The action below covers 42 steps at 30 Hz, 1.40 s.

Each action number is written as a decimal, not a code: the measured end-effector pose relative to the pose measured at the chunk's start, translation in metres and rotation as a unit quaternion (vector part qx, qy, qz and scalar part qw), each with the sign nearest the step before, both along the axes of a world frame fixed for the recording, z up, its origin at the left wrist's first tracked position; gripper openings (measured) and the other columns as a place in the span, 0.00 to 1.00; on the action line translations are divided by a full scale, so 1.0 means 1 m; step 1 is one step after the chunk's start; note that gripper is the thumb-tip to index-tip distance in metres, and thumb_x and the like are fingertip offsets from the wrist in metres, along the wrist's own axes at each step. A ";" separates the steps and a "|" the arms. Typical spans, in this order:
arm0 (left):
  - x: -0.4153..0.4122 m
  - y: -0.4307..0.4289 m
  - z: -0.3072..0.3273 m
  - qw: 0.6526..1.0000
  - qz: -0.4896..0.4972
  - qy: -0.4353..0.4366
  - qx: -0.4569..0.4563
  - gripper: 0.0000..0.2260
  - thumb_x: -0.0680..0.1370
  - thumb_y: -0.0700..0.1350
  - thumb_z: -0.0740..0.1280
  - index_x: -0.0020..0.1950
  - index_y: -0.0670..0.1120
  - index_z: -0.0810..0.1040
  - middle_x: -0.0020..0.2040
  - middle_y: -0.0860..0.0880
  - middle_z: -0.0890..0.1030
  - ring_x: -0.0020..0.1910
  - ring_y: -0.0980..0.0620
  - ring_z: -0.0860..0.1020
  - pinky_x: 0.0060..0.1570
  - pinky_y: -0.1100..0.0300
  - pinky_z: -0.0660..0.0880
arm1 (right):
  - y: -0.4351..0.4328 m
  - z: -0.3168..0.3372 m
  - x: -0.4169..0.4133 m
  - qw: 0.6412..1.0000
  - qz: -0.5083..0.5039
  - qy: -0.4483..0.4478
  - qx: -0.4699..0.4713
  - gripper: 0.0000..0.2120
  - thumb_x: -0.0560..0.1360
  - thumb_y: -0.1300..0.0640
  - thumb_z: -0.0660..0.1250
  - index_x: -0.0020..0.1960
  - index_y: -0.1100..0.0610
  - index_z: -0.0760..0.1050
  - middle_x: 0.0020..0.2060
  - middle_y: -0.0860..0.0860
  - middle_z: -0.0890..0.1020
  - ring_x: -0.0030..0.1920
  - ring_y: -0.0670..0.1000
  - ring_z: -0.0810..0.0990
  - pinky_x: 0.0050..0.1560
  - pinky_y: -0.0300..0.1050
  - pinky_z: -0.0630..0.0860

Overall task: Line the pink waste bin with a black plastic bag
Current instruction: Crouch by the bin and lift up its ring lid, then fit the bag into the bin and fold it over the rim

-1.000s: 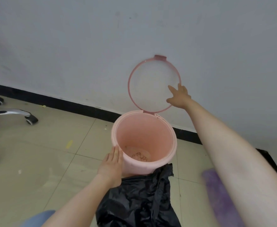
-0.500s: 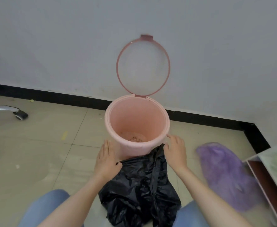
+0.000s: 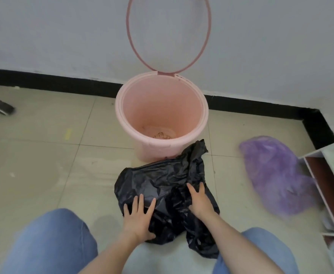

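The pink waste bin (image 3: 198, 107) stands on the tiled floor against the wall, with its ring lid (image 3: 130, 38) flipped up against the wall. A little debris lies at its bottom and it has no liner. In front of it a crumpled black plastic bag (image 3: 160, 180) lies on the floor, one corner touching the bin's base. My left hand (image 3: 137, 220) rests flat on the bag's near left part, fingers spread. My right hand (image 3: 199, 200) lies on the bag's right part, fingers apart, pressing the plastic.
A purple plastic bag (image 3: 276, 178) lies on the floor to the right. A white and brown shelf unit (image 3: 328, 186) stands at the right edge. A chair caster (image 3: 3, 108) sits far left. My knees in blue jeans (image 3: 49, 244) frame the bottom.
My right hand came down from the lid and my left hand left the bin's side. Both drew back from the bin's base onto the black bag. The view dropped closer.
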<state>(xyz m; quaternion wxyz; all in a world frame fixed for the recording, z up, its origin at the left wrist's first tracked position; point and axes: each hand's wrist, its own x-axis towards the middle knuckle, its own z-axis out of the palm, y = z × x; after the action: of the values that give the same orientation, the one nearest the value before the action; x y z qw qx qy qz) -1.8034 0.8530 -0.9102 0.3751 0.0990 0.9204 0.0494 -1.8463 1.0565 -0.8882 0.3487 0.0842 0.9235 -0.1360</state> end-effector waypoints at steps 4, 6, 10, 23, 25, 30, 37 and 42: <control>-0.003 0.003 -0.003 0.999 0.028 0.045 -0.004 0.42 0.74 0.54 0.66 0.73 0.54 0.35 0.76 0.39 0.45 0.75 0.39 0.42 0.71 0.37 0.45 | 0.004 0.001 -0.006 0.983 -0.139 0.066 -0.100 0.28 0.74 0.71 0.56 0.71 0.53 0.60 0.55 0.58 0.75 0.45 0.55 0.78 0.42 0.40 0.76; -0.007 0.006 -0.003 0.996 0.029 0.085 -0.002 0.36 0.76 0.52 0.63 0.74 0.52 0.42 0.74 0.41 0.59 0.75 0.41 0.51 0.71 0.38 0.46 | 0.008 0.003 -0.012 0.970 -0.187 0.080 -0.137 0.24 0.73 0.70 0.58 0.67 0.55 0.66 0.34 0.49 0.72 0.31 0.48 0.71 0.26 0.34 0.67; -0.025 -0.001 0.004 0.988 -0.001 0.153 -0.002 0.11 0.77 0.44 0.59 0.58 0.48 0.72 0.55 0.46 0.79 0.64 0.43 0.68 0.72 0.39 0.45 | 0.023 0.008 -0.022 0.922 -0.315 0.105 -0.197 0.20 0.71 0.71 0.62 0.61 0.58 0.72 0.34 0.50 0.70 0.34 0.53 0.73 0.40 0.45 0.73; -0.093 -0.021 0.041 0.932 -0.124 0.339 -0.016 0.21 0.67 0.41 0.71 0.60 0.50 0.75 0.66 0.41 0.73 0.67 0.41 0.68 0.67 0.36 0.60 | 0.023 0.021 0.000 0.979 -0.093 -0.181 0.030 0.08 0.71 0.62 0.63 0.50 0.60 0.71 0.42 0.58 0.82 0.36 0.55 0.81 0.33 0.42 0.74; -0.076 -0.016 0.031 0.958 0.049 0.282 -0.011 0.29 0.73 0.39 0.62 0.72 0.51 0.58 0.75 0.38 0.53 0.74 0.40 0.51 0.70 0.38 0.50 | 0.014 0.023 -0.009 0.994 -0.082 -0.036 0.065 0.11 0.73 0.59 0.59 0.53 0.60 0.72 0.50 0.57 0.80 0.49 0.58 0.79 0.42 0.45 0.74; -0.026 0.004 0.017 0.812 0.565 0.133 0.054 0.37 0.76 0.53 0.62 0.74 0.48 0.41 0.75 0.36 0.42 0.74 0.36 0.44 0.68 0.35 0.52 | -0.032 0.018 -0.053 0.987 0.059 0.148 -0.020 0.20 0.77 0.51 0.59 0.67 0.58 0.67 0.67 0.59 0.67 0.68 0.59 0.62 0.63 0.55 0.68; 0.027 0.007 -0.017 0.295 0.914 -0.126 0.249 0.46 0.69 0.62 0.68 0.75 0.46 0.44 0.76 0.39 0.54 0.72 0.34 0.58 0.68 0.36 0.56 | -0.066 -0.039 -0.073 0.982 0.183 -0.036 -0.018 0.42 0.69 0.31 0.58 0.74 0.44 0.40 0.76 0.55 0.45 0.75 0.61 0.50 0.72 0.66 0.45; 0.019 0.001 -0.022 0.239 0.834 -0.174 0.465 0.47 0.64 0.65 0.67 0.74 0.55 0.43 0.72 0.48 0.64 0.66 0.40 0.70 0.62 0.35 0.68 | -0.063 -0.054 -0.039 0.976 0.054 -0.114 -0.175 0.44 0.68 0.30 0.58 0.70 0.39 0.32 0.76 0.50 0.51 0.73 0.57 0.60 0.72 0.63 0.57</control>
<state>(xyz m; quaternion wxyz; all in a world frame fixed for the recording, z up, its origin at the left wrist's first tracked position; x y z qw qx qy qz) -1.7839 0.8545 -0.9324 0.1630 -0.5786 0.2145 0.7698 -1.8856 0.9932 -0.9417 0.4679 -0.0137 0.8426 -0.2662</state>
